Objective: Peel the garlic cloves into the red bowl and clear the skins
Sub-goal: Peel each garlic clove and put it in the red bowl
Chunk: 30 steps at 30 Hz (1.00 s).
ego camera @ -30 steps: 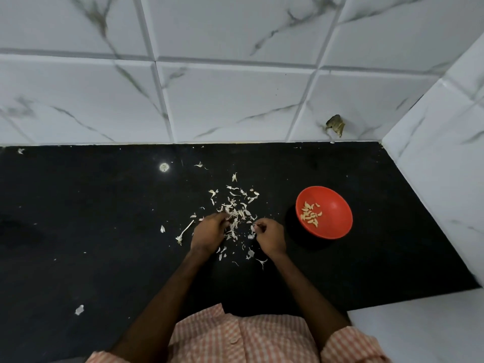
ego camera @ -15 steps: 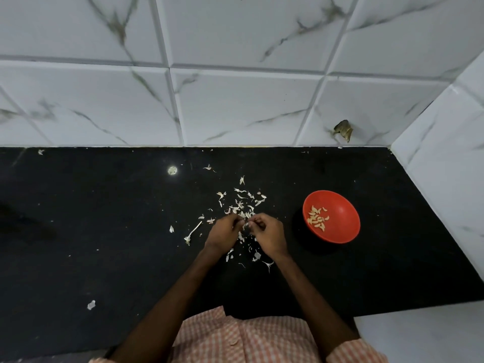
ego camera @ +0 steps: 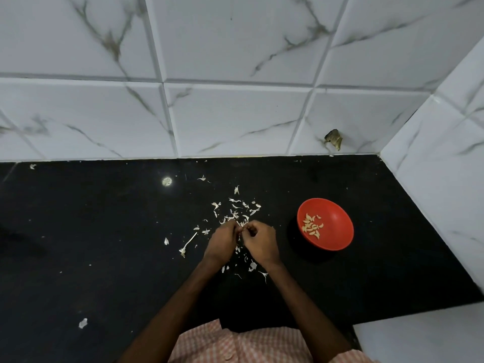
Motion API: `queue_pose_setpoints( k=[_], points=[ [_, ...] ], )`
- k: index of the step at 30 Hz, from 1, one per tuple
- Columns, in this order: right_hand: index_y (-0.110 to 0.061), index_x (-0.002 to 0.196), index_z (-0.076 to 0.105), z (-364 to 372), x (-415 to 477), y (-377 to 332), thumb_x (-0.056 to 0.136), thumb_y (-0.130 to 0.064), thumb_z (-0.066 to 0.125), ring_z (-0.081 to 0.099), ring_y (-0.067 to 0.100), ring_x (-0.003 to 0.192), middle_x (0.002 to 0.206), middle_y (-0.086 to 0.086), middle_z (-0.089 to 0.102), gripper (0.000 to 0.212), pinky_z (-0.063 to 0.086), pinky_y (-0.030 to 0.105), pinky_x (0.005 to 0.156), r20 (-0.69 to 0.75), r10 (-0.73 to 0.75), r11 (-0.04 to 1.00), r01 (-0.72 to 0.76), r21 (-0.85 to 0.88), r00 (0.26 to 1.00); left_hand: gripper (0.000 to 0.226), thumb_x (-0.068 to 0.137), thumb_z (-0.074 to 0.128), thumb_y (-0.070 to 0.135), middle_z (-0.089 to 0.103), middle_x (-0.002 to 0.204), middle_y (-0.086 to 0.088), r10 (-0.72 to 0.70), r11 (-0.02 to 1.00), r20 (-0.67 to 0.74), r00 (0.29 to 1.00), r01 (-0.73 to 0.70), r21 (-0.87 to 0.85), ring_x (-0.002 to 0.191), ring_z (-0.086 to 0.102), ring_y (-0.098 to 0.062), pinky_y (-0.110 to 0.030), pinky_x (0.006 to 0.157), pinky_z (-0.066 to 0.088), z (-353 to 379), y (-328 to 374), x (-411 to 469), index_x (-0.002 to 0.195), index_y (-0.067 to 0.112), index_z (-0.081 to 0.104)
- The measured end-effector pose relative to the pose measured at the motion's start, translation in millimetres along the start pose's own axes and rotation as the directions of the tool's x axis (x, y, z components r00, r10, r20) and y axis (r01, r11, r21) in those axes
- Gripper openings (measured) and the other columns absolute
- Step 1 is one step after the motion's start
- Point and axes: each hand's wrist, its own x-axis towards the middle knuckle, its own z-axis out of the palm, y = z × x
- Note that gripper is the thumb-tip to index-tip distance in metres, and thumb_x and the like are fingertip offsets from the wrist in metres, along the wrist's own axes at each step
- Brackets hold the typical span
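Note:
My left hand (ego camera: pixel 222 241) and my right hand (ego camera: pixel 260 243) meet fingertip to fingertip just above the black counter (ego camera: pixel 104 244). Together they pinch a small garlic clove (ego camera: pixel 242 230), mostly hidden by the fingers. White garlic skins (ego camera: pixel 237 209) lie scattered beyond and beneath the hands. A thin garlic stem (ego camera: pixel 189 243) lies to the left of my left hand. The red bowl (ego camera: pixel 332 237) stands to the right of my right hand and holds several peeled cloves (ego camera: pixel 311 226).
White marbled wall tiles (ego camera: pixel 235 119) rise behind the counter and along the right side (ego camera: pixel 445 179). A chipped hole (ego camera: pixel 334 138) marks the back tile. Stray skin bits lie at the near left (ego camera: pixel 83 323) and far left (ego camera: pixel 32 166). A white ledge (ego camera: pixel 419 336) adjoins at the near right.
My hands were apart over the skins a second ago; they have come together around the clove. The view has shifted slightly.

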Motion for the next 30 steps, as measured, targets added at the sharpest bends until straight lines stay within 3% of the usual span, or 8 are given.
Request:
queue_pose_setpoints(
  k=[8, 15, 22, 25, 30],
  points=[
    [-0.011, 0.083, 0.075, -2, -2, -11, 0.087, -0.012, 0.077, 0.073, 0.018, 0.060, 0.071, 0.001, 0.074, 0.004, 0.063, 0.040, 0.062, -0.026, 0.103, 0.979, -0.097, 0.178, 0.994, 0.037, 0.100, 0.049, 0.013, 0.050, 0.065, 0.006, 0.019, 0.998, -0.051, 0.999, -0.022, -0.055, 0.058, 0.043, -0.009, -0.031, 0.057, 0.032, -6, 7, -2, 0.067, 0.025, 0.038],
    [-0.010, 0.082, 0.073, -7, -3, -18, 0.087, -0.010, 0.078, 0.075, 0.022, 0.067, 0.073, 0.003, 0.074, 0.007, 0.064, 0.038, 0.061, -0.009, 0.106, 0.948, -0.099, 0.304, 0.994, 0.032, 0.103, 0.052, 0.011, 0.055, 0.063, 0.009, 0.018, 0.962, -0.050, 0.999, -0.031, -0.271, 0.056, 0.048, 0.000, -0.016, 0.058, 0.039, -9, 7, -2, 0.072, 0.021, 0.055],
    [-0.006, 0.090, 0.072, -9, -2, -20, 0.094, -0.010, 0.067, 0.075, 0.025, 0.073, 0.082, 0.007, 0.075, 0.007, 0.060, 0.033, 0.054, 0.056, 0.117, 0.932, -0.129, 0.339, 0.992, 0.031, 0.107, 0.045, 0.015, 0.053, 0.062, 0.007, -0.091, 0.787, 0.056, 0.994, 0.107, -0.607, 0.056, 0.046, -0.001, -0.016, 0.056, 0.039, -12, 10, -7, 0.081, 0.009, 0.061],
    [-0.011, 0.089, 0.071, -10, -2, -23, 0.095, -0.012, 0.067, 0.074, 0.025, 0.069, 0.078, 0.002, 0.075, 0.007, 0.062, 0.036, 0.055, 0.041, 0.059, 0.949, -0.069, 0.308, 0.997, 0.033, 0.108, 0.043, 0.019, 0.052, 0.063, 0.006, -0.110, 0.768, 0.048, 0.993, 0.116, -0.630, 0.056, 0.045, -0.003, -0.016, 0.054, 0.039, -11, 12, -9, 0.082, 0.008, 0.060],
    [-0.013, 0.090, 0.070, -11, 0, -22, 0.093, -0.015, 0.070, 0.071, 0.030, 0.065, 0.078, 0.003, 0.072, 0.004, 0.061, 0.041, 0.057, -0.002, 0.021, 0.962, -0.020, 0.272, 1.000, 0.032, 0.104, 0.051, 0.025, 0.054, 0.068, -0.001, -0.085, 0.886, -0.079, 0.993, 0.040, -0.461, 0.062, 0.046, -0.010, -0.025, 0.059, 0.039, -14, 10, -4, 0.082, 0.004, 0.060]
  ],
)
